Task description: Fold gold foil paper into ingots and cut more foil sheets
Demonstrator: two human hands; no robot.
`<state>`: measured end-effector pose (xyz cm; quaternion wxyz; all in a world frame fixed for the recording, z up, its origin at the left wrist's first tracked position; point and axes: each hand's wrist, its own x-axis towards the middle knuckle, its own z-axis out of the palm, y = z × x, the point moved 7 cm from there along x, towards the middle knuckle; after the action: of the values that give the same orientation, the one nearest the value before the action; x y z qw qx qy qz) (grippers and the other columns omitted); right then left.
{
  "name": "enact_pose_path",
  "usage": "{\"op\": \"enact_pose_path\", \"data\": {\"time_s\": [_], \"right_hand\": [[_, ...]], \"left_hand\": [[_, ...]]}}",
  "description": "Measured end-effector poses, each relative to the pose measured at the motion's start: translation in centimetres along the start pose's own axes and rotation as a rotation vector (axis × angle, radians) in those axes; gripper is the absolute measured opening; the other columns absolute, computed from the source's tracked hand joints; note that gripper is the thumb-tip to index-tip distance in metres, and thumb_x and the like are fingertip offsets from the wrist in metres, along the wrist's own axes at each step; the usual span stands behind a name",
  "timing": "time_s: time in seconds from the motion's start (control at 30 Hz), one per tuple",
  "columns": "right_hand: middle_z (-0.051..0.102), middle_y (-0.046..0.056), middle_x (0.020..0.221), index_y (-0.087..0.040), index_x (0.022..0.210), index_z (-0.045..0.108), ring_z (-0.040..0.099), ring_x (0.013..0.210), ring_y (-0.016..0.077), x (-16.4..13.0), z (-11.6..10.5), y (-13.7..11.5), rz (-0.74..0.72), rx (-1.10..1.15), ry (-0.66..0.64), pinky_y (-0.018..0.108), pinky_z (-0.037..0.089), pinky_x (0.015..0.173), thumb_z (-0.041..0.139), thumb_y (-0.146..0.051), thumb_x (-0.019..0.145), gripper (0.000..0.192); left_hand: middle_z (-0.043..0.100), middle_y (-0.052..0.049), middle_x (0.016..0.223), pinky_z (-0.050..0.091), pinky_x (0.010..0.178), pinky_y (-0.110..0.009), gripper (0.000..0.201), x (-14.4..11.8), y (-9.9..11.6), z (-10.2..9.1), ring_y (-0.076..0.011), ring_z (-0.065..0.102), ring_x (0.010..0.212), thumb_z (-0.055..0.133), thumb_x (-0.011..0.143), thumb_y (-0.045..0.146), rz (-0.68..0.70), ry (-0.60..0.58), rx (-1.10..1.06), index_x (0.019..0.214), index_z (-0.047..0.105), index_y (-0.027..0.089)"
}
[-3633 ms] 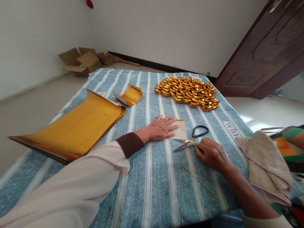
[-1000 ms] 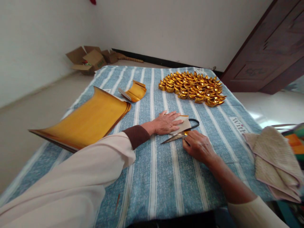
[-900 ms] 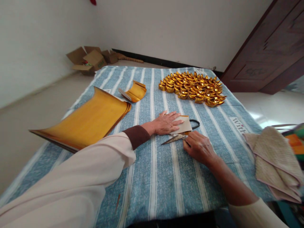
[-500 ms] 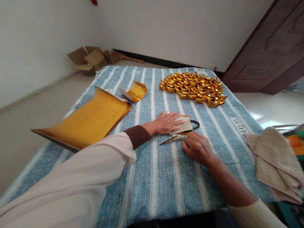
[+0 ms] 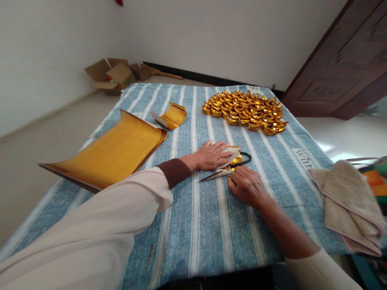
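Note:
My left hand (image 5: 211,155) lies flat, fingers spread, pressing a small grey-backed sheet of gold paper (image 5: 231,153) onto the table. The sheet's right side is bent up, and its shiny gold face shows by the scissors. My right hand (image 5: 247,186) is closed around one handle of the scissors (image 5: 216,174). Their blades point left, and the other black loop sticks out beyond the hand, against the paper. Fingertips of the right hand are partly hidden.
Large gold sheets (image 5: 111,151) lie curled at the left, a smaller gold stack (image 5: 171,116) behind them. Rows of folded gold paper ingots (image 5: 244,110) stand at the back right. A beige cloth (image 5: 352,201) lies at the right edge; cardboard boxes (image 5: 119,74) sit on the floor.
My right hand and the scissors have shifted slightly left. The paper's right side has bent up, uncovering more gold. My left hand stays in place.

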<state>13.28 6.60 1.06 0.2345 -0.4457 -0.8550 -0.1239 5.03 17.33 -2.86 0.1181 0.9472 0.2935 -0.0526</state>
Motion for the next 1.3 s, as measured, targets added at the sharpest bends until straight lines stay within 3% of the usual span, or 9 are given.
{"op": "enact_pose_path", "data": {"time_s": [0.8, 1.0, 1.17, 1.3], "right_hand": [[0.053, 0.004, 0.062, -0.019, 0.058, 0.055, 0.045, 0.064, 0.0162, -0.2, 0.0, -0.9, 0.042, 0.016, 0.002, 0.031, 0.028, 0.06, 0.052, -0.012, 0.083, 0.026], [0.052, 0.003, 0.061, -0.02, 0.057, 0.055, 0.046, 0.064, 0.0158, -1.2, -1.0, -0.8, 0.059, 0.046, -0.002, 0.03, 0.03, 0.061, 0.052, -0.013, 0.083, 0.027], [0.052, 0.001, 0.06, -0.02, 0.059, 0.056, 0.05, 0.063, 0.0147, -3.8, -3.4, 1.8, 0.193, 0.056, 0.034, 0.028, 0.035, 0.062, 0.053, -0.017, 0.085, 0.027], [0.058, 0.004, 0.064, -0.019, 0.062, 0.06, 0.055, 0.065, 0.0171, -5.3, -4.9, 6.1, 0.409, -0.175, 0.108, 0.028, 0.035, 0.061, 0.054, -0.021, 0.084, 0.023]], "left_hand": [[0.016, -0.003, 0.16, 0.01, 0.112, -0.057, 0.052, -0.4, 0.3, -0.5, -0.0291, 0.013, 0.146, 0.023, 0.098, 0.045, -0.012, -0.026, -0.022, 0.147, 0.034, 0.03], [0.015, -0.002, 0.16, 0.008, 0.113, -0.056, 0.053, -0.2, -0.1, -0.4, -0.0254, 0.011, 0.147, 0.02, 0.099, 0.045, -0.038, -0.053, -0.088, 0.149, 0.03, 0.03], [0.021, -0.004, 0.158, 0.01, 0.114, -0.053, 0.053, 0.1, -0.9, -0.7, -0.0206, 0.014, 0.146, 0.015, 0.1, 0.041, -0.083, -0.02, -0.186, 0.151, 0.02, 0.025], [0.026, -0.01, 0.156, 0.016, 0.113, -0.051, 0.054, -0.9, -1.4, -2.0, -0.0219, 0.021, 0.144, 0.02, 0.1, 0.044, -0.116, 0.093, -0.161, 0.148, 0.026, 0.019]]}}
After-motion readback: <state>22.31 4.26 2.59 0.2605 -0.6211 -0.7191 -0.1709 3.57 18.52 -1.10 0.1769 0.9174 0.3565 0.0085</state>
